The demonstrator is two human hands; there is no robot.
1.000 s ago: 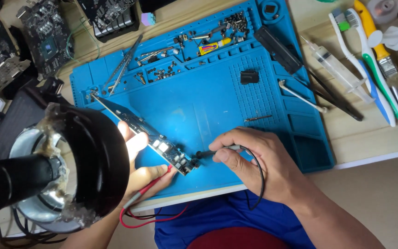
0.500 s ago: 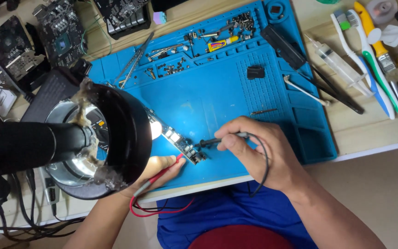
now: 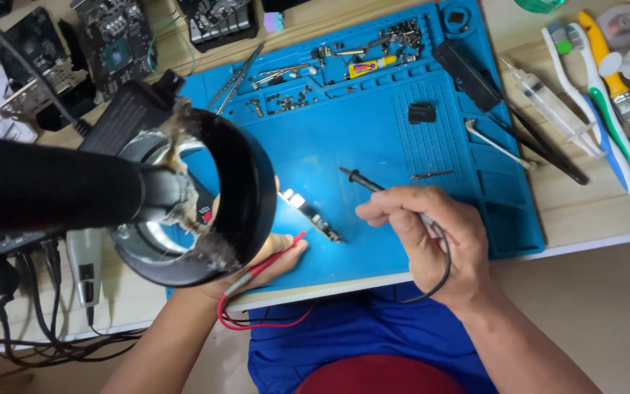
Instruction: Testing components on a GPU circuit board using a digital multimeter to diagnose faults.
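- While we compare this moment with the one half a second back, we see our right hand [image 3: 432,241] has lifted the black probe [image 3: 373,184] off the narrow circuit board [image 3: 311,216]; its tip now points up and away over the blue mat [image 3: 373,124], clear of the board, where earlier it sat right at the board's near end.
- Our right fingers are closed around the probe's body in a pen-like pinch, and its black lead [image 3: 439,277] loops down from that hand past the mat's near edge.
- Our left hand [image 3: 271,259] lies at the mat's near-left part, mostly hidden behind the black ring lamp [image 3: 205,197]. Its thumb and fingers are curled shut around the red probe [image 3: 282,252], whose tip rests just beside the board's near end; whether it actually touches a contact we cannot tell.
- The board itself lies flat on the mat, slanting from the lamp toward the mat's middle, in much the same spot as before.
- The lamp has swung further across the mat's left side, so it covers more of the board's far end.
- We judge that this measurement is broken off: with only one probe at the board, no reading can be taken until the black one lands on a point again.
- Beyond the mat's right edge lie toothbrushes [image 3: 585,80] and a syringe [image 3: 548,106], untouched.
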